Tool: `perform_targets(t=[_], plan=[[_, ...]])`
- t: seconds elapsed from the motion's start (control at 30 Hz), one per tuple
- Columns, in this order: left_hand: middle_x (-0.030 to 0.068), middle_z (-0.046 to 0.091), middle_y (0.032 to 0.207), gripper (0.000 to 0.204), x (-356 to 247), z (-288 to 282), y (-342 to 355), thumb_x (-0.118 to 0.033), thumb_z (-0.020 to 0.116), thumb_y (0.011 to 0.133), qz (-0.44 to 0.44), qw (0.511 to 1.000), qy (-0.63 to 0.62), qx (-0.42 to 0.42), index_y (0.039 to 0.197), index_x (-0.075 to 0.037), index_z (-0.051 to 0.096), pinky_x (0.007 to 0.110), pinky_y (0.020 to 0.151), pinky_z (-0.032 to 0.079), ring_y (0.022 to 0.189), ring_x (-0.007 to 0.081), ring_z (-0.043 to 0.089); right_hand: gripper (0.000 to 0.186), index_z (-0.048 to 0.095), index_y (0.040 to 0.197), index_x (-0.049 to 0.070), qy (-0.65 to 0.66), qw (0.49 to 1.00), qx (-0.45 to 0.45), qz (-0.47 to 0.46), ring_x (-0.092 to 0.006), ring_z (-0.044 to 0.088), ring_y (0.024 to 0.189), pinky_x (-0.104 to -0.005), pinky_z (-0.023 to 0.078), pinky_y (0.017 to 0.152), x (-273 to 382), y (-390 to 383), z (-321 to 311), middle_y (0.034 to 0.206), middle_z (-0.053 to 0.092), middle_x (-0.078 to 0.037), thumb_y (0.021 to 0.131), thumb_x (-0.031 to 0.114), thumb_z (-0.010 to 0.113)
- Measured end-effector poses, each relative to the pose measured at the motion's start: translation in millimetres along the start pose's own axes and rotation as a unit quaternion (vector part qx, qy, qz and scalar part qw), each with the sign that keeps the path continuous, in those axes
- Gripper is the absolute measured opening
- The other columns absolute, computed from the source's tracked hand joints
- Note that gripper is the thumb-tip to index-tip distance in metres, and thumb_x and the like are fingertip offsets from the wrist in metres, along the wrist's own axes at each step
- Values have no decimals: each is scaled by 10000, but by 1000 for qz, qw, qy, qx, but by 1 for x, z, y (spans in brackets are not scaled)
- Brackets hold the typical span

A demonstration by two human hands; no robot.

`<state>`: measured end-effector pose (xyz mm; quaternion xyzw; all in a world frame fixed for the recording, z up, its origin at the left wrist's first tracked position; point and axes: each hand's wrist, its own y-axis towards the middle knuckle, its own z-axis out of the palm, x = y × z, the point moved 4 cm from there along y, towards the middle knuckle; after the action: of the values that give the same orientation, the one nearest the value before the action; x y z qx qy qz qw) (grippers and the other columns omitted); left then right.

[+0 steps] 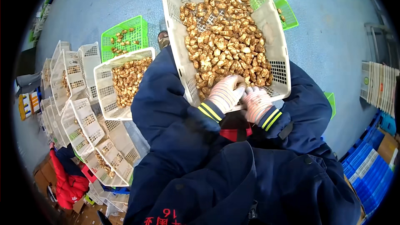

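Here are the small, knobbly, brown-and-cream pieces (227, 43), heaped in a tall white plastic mesh crate (275, 37) between the person's navy-clad knees, and the near end of the heap runs right up to both hands! The left hand (227, 93), in a pale glove with orange stripes, leans over the crate's near end, fingers curled and touching or almost touching the pieces; the right hand (256, 103), gloved alike, sits just beside it at the near rim. The fingertips come together, but whether they pinch a piece cannot be told, because the gloves cover that corner. Over to the left, a second white mesh crate (105, 85) holds more of the same, with a bright green plastic basket (144, 31) just beyond it, thinly filled. Another green basket (289, 16) is partly blocked by the big crate. Jumbled white crates (89, 118) crowd the far left, near a person in a red jacket (68, 183). And the pieces themselves: rounded, stubby, blotched with dark brown over cream, piled deep nearest the hands, thinning at the upper left, where the mesh base shows through!
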<state>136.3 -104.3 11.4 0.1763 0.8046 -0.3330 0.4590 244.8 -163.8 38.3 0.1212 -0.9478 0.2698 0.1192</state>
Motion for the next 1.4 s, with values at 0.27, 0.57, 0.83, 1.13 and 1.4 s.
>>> perform_targets(t=[0.27,0.57,0.83,1.13,1.4], plan=[[148,578,1083,386,4,20,-27,-223,665,734,-38,914,359,187,1093,-91,612,439,845,493,1009,328,586,206,663,911,124,-137,986,95,12,-272,601,930,-406,467,765,-17,2,13,957,610,-95,729,209,621],[135,613,741,93,-160,-157,-20,-80,547,753,213,934,259,-120,794,-108,626,412,654,501,737,340,616,31,630,749,141,-164,925,-341,-30,-236,652,817,-379,524,694,8,16,-220,787,642,-57,741,150,602],[51,580,779,112,-79,-66,-52,-120,579,728,211,870,410,-175,833,-130,616,383,662,468,768,255,585,95,584,728,142,-62,961,-258,-82,-248,564,818,-386,428,725,13,-15,-107,785,558,-49,646,102,609],[125,593,706,49,-154,-144,-23,-67,572,746,166,877,394,-220,780,-79,605,416,674,494,737,343,605,84,618,784,129,-63,893,-425,-130,-252,612,797,-392,460,710,23,-9,-212,787,611,-69,703,143,605],[83,584,905,312,-46,-23,-59,-127,642,684,133,905,394,-83,996,-130,624,402,739,480,863,281,584,234,634,914,121,-111,984,-137,-33,-255,599,908,-382,449,776,10,-24,-66,914,614,-73,682,149,620]])
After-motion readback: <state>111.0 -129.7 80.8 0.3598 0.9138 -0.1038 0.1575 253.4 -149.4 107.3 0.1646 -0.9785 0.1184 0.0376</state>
